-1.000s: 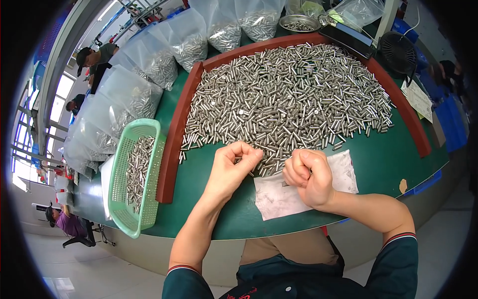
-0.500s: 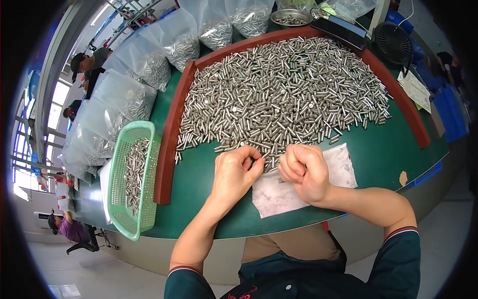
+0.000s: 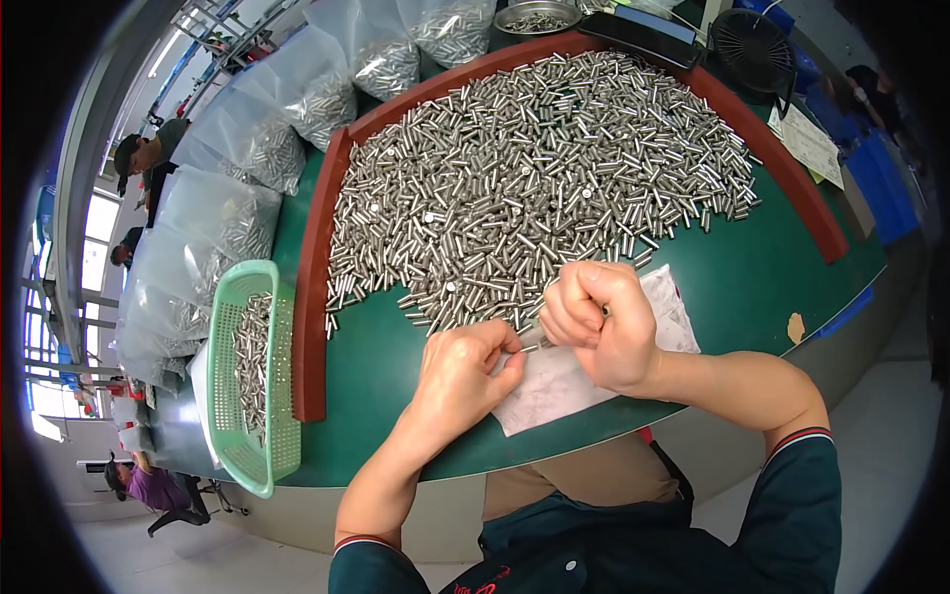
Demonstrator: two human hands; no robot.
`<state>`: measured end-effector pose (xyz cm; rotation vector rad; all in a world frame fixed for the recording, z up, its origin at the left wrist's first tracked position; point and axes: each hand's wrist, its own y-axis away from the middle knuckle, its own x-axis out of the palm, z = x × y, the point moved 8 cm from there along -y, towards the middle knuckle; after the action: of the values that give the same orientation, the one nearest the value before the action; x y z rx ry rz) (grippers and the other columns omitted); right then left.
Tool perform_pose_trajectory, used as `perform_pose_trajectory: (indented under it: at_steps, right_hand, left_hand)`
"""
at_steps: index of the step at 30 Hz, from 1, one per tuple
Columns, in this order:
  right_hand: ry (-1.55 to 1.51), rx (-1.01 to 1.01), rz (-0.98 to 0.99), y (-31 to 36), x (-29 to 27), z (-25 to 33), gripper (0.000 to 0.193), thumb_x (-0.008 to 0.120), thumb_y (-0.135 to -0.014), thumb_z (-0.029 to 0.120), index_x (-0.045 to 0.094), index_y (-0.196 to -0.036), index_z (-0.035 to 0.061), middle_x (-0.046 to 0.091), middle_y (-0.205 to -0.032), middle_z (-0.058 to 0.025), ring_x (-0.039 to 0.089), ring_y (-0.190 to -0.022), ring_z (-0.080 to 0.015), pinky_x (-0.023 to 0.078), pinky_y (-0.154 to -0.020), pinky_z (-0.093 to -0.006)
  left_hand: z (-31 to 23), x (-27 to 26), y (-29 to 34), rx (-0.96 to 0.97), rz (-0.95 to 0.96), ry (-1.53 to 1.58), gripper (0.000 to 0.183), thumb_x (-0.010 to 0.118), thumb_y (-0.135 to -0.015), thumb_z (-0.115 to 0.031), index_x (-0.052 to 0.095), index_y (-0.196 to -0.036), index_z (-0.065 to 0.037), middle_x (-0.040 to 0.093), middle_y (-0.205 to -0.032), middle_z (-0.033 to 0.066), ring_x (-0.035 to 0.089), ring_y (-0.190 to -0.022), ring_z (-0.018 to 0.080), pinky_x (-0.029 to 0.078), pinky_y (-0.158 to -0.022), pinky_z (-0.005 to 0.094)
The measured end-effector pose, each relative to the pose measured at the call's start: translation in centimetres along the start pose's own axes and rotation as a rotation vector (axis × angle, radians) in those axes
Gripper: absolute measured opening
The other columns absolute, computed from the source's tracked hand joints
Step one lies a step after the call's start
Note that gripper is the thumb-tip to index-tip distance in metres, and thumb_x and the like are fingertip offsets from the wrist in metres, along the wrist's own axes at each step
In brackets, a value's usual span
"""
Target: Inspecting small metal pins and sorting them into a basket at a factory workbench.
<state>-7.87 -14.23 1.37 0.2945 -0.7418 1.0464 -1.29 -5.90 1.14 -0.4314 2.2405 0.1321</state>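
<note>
A wide heap of small shiny metal pins covers the green table in front of me. My left hand is at the heap's near edge, thumb and forefinger curled toward each other. At its fingertips one metal pin points toward my right hand. My right hand is closed in a fist just above a smudged white cloth. A small dark spot shows among its curled fingers; what they hold is hidden.
Red-brown rails border the heap. At the left stands a green plastic basket of pins, beside clear bags of pins. A metal bowl, a phone-like black device and a black fan sit behind. People work farther left.
The view has shifted, so the heap and basket sit differently in it. My left hand has drawn back a little from the heap, and a pin now shows between my two hands.
</note>
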Motion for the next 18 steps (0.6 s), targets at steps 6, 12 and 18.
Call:
perform_pose_trajectory:
  at_steps: [6,12,18]
  right_hand:
    - [0.048,-0.044,-0.003,-0.08,0.02,-0.21,0.036,0.032,-0.084,0.021,0.028,-0.05,0.0105,0.027,-0.042,0.0009,0.018,-0.039,-0.0085,0.018,-0.04,-0.0249]
    - [0.059,-0.021,0.019,0.03,0.34,-0.49,0.035,0.033,-0.084,0.021,0.028,-0.05,0.01,0.027,-0.042,0.0007,0.019,-0.039,-0.0084,0.018,-0.04,-0.0247]
    - [0.088,-0.031,0.035,-0.01,0.52,-0.3,0.036,0.033,-0.084,0.021,0.028,-0.05,0.01,0.027,-0.042,0.0007,0.019,-0.039,-0.0082,0.018,-0.04,-0.0246]
  left_hand:
    - [-0.26,-0.04,0.1,-0.006,0.034,-0.013,0.006,0.061,-0.064,-0.005,0.055,-0.065,-0.004,0.042,-0.047,0.0052,0.044,-0.041,0.0189,0.035,-0.041,0.0314]
    - [-0.33,-0.08,0.15,-0.002,0.029,0.005,0.007,0.061,-0.064,-0.006,0.056,-0.066,-0.004,0.043,-0.048,0.0053,0.045,-0.041,0.0192,0.036,-0.042,0.0314]
    - [-0.68,-0.14,0.12,-0.026,0.082,-0.007,0.008,0.063,-0.066,-0.007,0.056,-0.068,-0.004,0.042,-0.048,0.0052,0.044,-0.041,0.0196,0.036,-0.042,0.0316]
